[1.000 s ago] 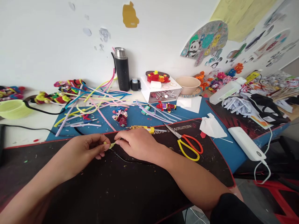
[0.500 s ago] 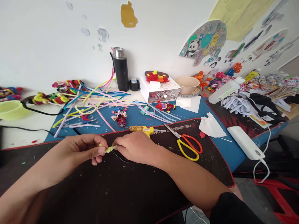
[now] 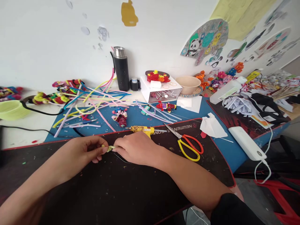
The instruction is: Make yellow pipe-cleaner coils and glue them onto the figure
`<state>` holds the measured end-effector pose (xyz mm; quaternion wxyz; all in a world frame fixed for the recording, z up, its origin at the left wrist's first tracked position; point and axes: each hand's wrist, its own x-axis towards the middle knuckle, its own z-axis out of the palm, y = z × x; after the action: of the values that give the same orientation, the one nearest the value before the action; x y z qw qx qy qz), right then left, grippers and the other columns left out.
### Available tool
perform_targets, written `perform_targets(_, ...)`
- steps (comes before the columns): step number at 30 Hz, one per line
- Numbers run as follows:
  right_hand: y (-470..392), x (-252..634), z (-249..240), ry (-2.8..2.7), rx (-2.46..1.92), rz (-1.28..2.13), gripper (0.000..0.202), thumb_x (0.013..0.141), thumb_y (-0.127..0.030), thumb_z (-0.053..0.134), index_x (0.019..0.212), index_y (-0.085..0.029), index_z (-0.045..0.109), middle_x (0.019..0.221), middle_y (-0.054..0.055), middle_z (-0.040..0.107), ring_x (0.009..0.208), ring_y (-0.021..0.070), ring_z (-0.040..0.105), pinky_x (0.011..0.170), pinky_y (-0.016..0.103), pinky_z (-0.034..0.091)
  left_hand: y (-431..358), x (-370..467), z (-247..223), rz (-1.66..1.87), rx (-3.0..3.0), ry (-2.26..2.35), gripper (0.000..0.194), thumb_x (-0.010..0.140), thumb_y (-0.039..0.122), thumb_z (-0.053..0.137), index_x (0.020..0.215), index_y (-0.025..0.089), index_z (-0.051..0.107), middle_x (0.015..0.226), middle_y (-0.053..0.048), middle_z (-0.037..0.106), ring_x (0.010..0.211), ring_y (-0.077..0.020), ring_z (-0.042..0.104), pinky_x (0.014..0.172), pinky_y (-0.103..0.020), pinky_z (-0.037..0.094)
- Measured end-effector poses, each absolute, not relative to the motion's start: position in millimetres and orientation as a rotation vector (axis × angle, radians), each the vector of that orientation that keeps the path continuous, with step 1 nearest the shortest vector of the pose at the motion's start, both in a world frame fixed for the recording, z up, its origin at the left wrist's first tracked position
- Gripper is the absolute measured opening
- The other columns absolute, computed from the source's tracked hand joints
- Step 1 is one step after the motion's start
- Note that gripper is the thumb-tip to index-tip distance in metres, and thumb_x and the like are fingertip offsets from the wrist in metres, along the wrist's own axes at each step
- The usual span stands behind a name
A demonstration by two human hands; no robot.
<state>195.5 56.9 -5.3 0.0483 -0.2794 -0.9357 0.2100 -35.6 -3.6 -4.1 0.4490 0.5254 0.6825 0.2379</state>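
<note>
A short yellow twisted pipe cleaner [image 3: 110, 148] is stretched between my two hands above the black mat. My left hand [image 3: 87, 150] pinches its left end between thumb and fingers, a small nub showing beyond the grip. On the other end, the fingers of my right hand [image 3: 136, 148] are closed, knuckles up, so that end is hidden. Just behind my right hand lies a yellow glue gun [image 3: 146, 129]. Scissors [image 3: 187, 142] with one red and one yellow handle rest to its right. A small dark red pipe-cleaner figure [image 3: 120, 118] stands behind my hands.
Loose coloured pipe cleaners [image 3: 93, 100] spread across the back left. Along the wall are a black thermos [image 3: 121, 70], a white box [image 3: 150, 90] and a beige bowl [image 3: 187, 83]. At right lie a crumpled tissue [image 3: 212, 126] and a white power bank [image 3: 246, 143] with its cable.
My left hand has turned slightly and drawn a little closer to my right hand. A shorter, more twisted stretch of the yellow pipe cleaner shows between them. My right hand has hardly moved.
</note>
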Motion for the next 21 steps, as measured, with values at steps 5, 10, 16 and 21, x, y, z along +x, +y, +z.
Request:
perform_targets(5, 55, 194, -5, -2.85, -0.847, 0.623, 0.039, 0.121, -0.046, 0.053, 0.109, -0.021, 0.08, 0.102, 0.007, 0.086, 0.09, 0.0219, 0.077, 0.065, 0.034, 0.031, -2, -38, 1, 0.554, 1.345, 1.705, 0.063, 0.072, 0.088, 0.075, 0.082, 0.026, 0.08, 0.075, -0.005, 0.079, 0.072, -0.0275, 0.073, 0.072, -0.037, 0.058)
perform_targets(10, 56, 194, -7, -2.773, -0.875, 0.634, 0.036, 0.121, -0.042, 0.054, 0.108, -0.019, 0.08, 0.101, 0.008, 0.086, 0.089, 0.0229, 0.077, 0.067, 0.034, 0.031, 1, -26, 13, 0.701, 1.236, 1.697, 0.07, 0.06, 0.093, 0.081, 0.076, 0.025, 0.081, 0.076, -0.006, 0.079, 0.075, -0.0273, 0.074, 0.074, -0.038, 0.06)
perform_targets(16, 54, 193, -4, -2.625, -0.928, 0.749, 0.031, 0.118, -0.037, 0.061, 0.1, -0.021, 0.08, 0.099, 0.006, 0.086, 0.088, 0.0202, 0.075, 0.07, 0.033, 0.033, 3, -15, 14, 0.912, 1.067, 1.631, 0.065, 0.051, 0.083, 0.097, 0.073, 0.023, 0.083, 0.072, -0.005, 0.079, 0.071, -0.0229, 0.073, 0.072, -0.035, 0.062)
perform_targets(21, 54, 193, -3, -2.38, -0.916, 0.993, 0.027, 0.114, -0.032, 0.065, 0.093, -0.022, 0.078, 0.087, 0.001, 0.08, 0.079, 0.0158, 0.067, 0.071, 0.029, 0.036, 1, -9, 6, 1.205, 0.725, 1.444, 0.06, 0.036, 0.059, 0.114, 0.073, 0.021, 0.086, 0.072, -0.003, 0.078, 0.063, -0.0168, 0.072, 0.06, -0.024, 0.062)
